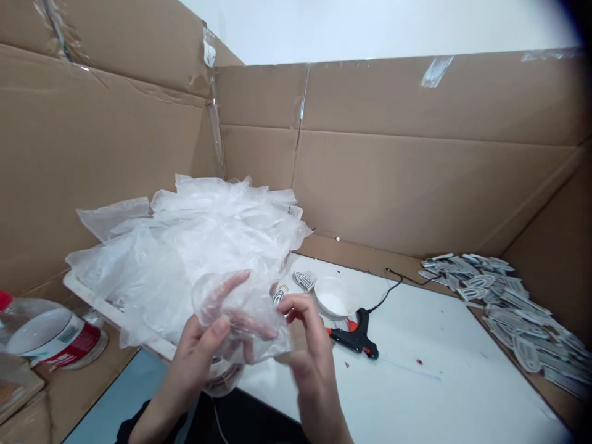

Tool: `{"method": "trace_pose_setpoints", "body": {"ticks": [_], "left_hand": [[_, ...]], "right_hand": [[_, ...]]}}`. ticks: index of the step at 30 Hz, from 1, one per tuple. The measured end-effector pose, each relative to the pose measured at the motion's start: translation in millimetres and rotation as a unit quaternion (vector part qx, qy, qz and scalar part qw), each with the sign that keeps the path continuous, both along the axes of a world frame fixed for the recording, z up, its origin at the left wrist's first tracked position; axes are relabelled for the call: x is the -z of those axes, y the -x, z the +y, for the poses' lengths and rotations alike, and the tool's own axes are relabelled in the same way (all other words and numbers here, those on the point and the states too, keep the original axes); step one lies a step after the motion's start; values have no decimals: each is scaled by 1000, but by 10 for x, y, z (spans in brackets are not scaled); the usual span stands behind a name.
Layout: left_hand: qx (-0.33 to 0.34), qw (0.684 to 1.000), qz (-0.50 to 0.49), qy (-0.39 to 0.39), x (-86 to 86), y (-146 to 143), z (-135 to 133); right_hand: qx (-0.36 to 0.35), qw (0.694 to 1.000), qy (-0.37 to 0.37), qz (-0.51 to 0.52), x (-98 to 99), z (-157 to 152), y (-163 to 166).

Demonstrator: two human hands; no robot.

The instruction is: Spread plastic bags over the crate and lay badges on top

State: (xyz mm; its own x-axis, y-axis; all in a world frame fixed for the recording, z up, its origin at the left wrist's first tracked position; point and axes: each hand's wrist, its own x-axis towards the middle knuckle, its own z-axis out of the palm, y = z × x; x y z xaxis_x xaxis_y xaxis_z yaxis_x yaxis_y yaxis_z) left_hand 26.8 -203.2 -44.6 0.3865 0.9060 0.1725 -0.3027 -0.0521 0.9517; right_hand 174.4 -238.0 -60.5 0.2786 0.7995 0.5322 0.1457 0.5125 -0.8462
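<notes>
My left hand (203,345) holds a thin clear plastic bag (266,342). Its fingers show through the film and the thumb presses on the near side. At the bag's right edge, my right hand (314,364) has its index finger and thumb apart, with the thumb blurred. Beneath the bag is a round clear container (224,379), partly hidden by my hands. Beyond the hands lies a large heap of similar plastic bags (203,234) in a white tray (111,311). Two small black-and-white printed pieces (303,281) lie on the white tabletop (416,394).
A black glue gun (358,338) with a cord lies right of my hands, beside a round white dish (332,296). Printed flat pieces (518,314) are piled at the far right. A labelled plastic jar (69,342) stands at left. Cardboard walls (393,185) enclose the table.
</notes>
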Motion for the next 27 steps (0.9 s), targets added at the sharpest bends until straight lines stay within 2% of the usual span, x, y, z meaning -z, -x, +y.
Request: {"method": "trace_pose_setpoints", "body": {"ticks": [1,3,5,6,8,10,12,16,18,20,22,24,27], "left_hand": [[-12,1000,26,-1,-10,-16,-25],[-32,995,93,-10,-34,-53,-76],[-32,986,157,-47,-48,-87,-119],[-45,981,178,-64,-47,-102,-135],[-119,974,184,-66,-26,-123,-150],[-227,962,147,-30,14,-133,-138],[-280,956,83,-16,51,-128,-95],[-240,964,-24,-112,37,-91,30],[-180,974,25,-133,-16,-75,56],[-94,981,131,-107,-79,-70,39],[-34,975,207,-67,-131,-84,-2],[-48,978,202,-24,-157,-111,-40],[-124,983,133,21,-145,-135,-58]], "right_hand": [[11,999,-4,-42,-13,-18,12],[80,992,-19,-96,-40,-17,28],[127,986,-34,-98,-56,10,26],[133,988,-34,-72,-58,23,19],[129,991,-15,27,-55,36,-2],[120,983,19,138,-50,34,-24],[120,973,42,195,-56,30,-44],[98,978,76,169,-93,31,-72],[59,987,89,124,-103,30,-87],[15,992,99,71,-90,31,-110],[8,992,115,42,-51,48,-144],[35,988,140,57,-7,84,-187],[63,978,171,98,5,132,-247]]}}
